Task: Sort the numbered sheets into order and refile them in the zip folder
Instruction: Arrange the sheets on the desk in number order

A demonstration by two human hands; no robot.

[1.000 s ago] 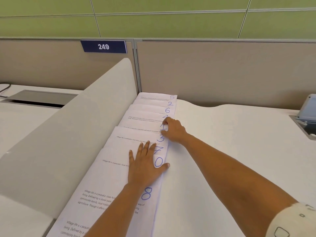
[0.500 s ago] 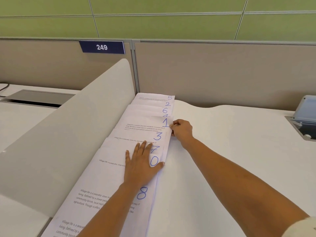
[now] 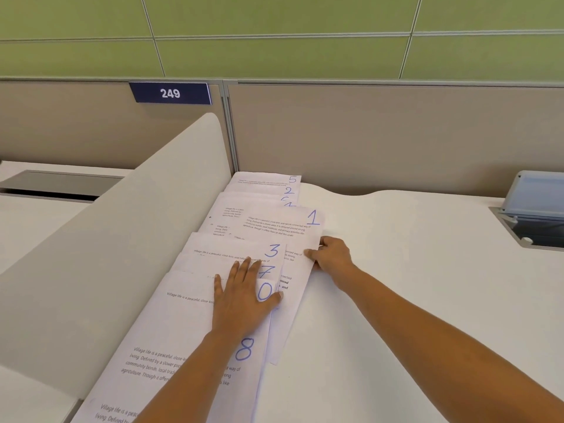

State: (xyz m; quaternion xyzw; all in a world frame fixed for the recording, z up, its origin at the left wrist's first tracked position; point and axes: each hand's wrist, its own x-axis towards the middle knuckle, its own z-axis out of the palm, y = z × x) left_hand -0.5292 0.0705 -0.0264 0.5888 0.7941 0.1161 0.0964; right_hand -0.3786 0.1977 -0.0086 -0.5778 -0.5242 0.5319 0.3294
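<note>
Right hand (image 3: 331, 254) pinches right edge of sheet 1 (image 3: 274, 227), mid-frame; left hand (image 3: 244, 297) lies flat, fingers spread, on the fanned sheets (image 3: 183, 315) below. Best to pull sheet 1 out sideways and low, left palm pinning the neighbours.

I get one view only, worn on the head: it looks forward and down across the smooth white surface (image 3: 412, 233), close above it, facing the beige partition panel (image 3: 381, 132) and green panelled wall (image 3: 274, 16) beyond.
</note>
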